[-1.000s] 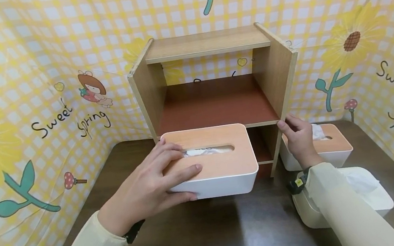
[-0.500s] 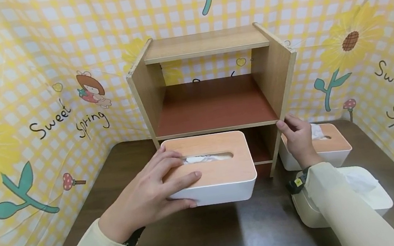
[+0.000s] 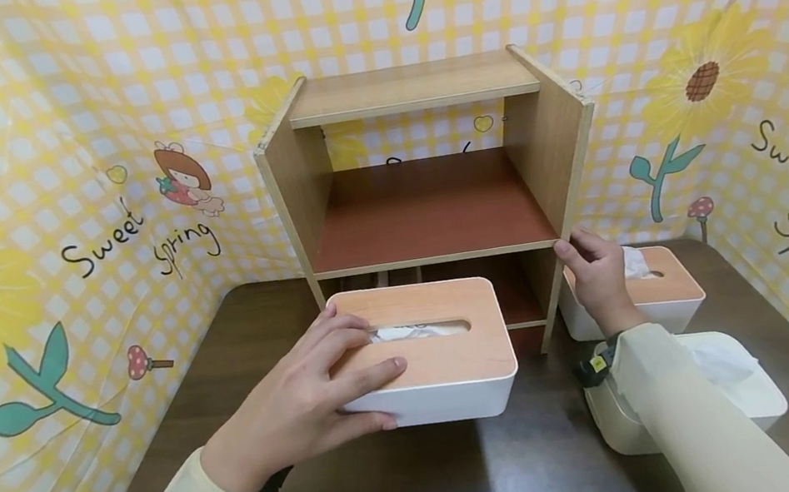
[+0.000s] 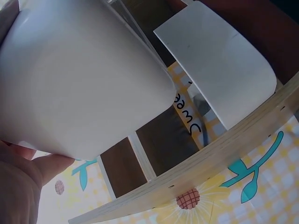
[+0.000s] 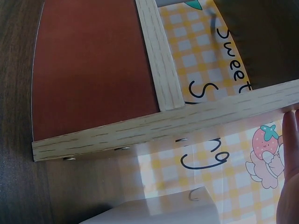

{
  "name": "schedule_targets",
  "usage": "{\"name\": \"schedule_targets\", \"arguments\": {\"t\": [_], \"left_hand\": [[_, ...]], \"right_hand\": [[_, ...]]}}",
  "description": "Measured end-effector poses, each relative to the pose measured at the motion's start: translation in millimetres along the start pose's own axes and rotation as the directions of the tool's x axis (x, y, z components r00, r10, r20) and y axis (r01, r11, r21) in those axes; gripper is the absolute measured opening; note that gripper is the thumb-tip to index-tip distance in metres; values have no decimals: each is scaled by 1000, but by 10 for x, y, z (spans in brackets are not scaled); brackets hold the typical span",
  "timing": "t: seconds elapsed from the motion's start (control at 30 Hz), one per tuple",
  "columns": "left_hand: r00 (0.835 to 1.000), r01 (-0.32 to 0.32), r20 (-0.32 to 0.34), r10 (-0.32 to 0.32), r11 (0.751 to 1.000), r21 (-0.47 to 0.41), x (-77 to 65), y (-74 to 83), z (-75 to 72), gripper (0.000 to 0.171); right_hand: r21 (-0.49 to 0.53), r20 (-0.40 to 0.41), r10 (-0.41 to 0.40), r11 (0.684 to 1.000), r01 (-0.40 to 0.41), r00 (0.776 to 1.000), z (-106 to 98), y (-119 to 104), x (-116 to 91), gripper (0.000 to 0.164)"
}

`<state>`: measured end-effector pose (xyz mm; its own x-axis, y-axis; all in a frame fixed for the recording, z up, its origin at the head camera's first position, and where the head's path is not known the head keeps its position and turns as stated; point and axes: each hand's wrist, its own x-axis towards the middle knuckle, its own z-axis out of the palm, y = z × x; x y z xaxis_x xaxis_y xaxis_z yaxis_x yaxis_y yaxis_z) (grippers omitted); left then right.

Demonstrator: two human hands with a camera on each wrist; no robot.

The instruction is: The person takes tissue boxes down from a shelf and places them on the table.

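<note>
My left hand (image 3: 300,385) grips the left end of a white tissue box (image 3: 427,401) with a wood-look lid, fingers over the lid and thumb along the front wall. Tissue shows in its slot. The box hangs above the table, in front of the lower part of a wooden shelf unit (image 3: 436,215). In the left wrist view the white wall of the held tissue box (image 4: 84,79) fills the left side. My right hand (image 3: 599,276) holds the unit's right side panel, thumb at its front edge. In the right wrist view that hand (image 5: 289,172) shows only at the right edge.
On the right stand a wood-lidded tissue box (image 3: 672,283) and an all-white tissue box (image 3: 755,389), partly under my right forearm. A white box-like thing (image 4: 224,65) sits inside the unit. Patterned cloth (image 3: 369,14) surrounds the dark table (image 3: 543,444).
The held tissue box has come down with my left hand, away from the middle shelf's edge, uncovering more of the opening below it. My right hand stays on the side panel.
</note>
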<state>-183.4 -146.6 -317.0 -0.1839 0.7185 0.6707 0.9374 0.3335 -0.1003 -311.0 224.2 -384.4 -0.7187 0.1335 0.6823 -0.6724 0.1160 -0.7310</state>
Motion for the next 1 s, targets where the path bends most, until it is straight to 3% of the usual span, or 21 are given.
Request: {"name": "schedule_targets", "arguments": {"t": [0.63,1.0], "left_hand": [[1000,14,-5,-14,1000,-14,-124,88,162,51],[1000,1,-10,-1,1000,-18,-171,115,235,52]], "right_hand": [[-48,10,-27,998,28,1000,9,-3,8,17],[-13,-19,-11,1000,11,1000,-1,1,4,27]]}}
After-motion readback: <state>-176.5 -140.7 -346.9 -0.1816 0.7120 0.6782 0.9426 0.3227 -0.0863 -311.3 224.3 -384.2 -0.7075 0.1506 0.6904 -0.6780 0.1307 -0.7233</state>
